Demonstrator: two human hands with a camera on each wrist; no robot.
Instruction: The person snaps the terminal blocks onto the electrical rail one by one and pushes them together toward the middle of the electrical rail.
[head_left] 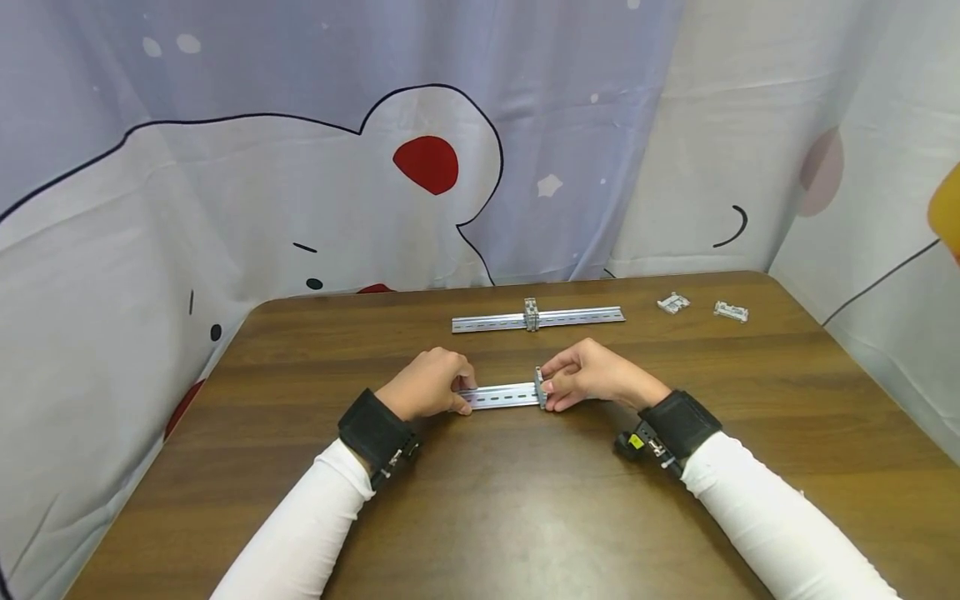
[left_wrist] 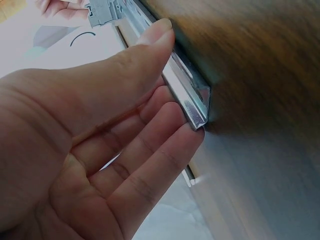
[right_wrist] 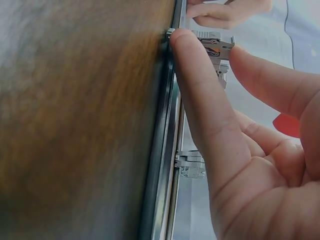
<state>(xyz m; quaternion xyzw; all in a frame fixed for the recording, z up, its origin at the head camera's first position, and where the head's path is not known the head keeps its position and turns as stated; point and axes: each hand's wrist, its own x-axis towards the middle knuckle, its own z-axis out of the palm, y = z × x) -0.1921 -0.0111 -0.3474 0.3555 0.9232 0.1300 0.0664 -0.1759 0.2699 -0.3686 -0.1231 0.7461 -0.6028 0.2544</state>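
A short slotted DIN rail (head_left: 504,397) lies crosswise on the table in front of me. My left hand (head_left: 433,383) grips its left end, thumb on one long edge and fingers (left_wrist: 170,135) along the other. At the rail's right end, a thin grey terminal block (head_left: 539,387) stands across the rail. My right hand (head_left: 592,373) pinches this block between thumb and fingers. Seen from the right wrist, the block (right_wrist: 215,47) has its foot right at the rail, partly covered by a fingertip.
Behind the hands, a longer DIN rail (head_left: 577,317) carries a small group of terminal blocks (head_left: 531,315) near its middle. Two loose pieces, one light block (head_left: 673,302) and another (head_left: 731,312), lie at the table's back right. A printed curtain (head_left: 315,200) hangs behind the brown table (head_left: 487,500).
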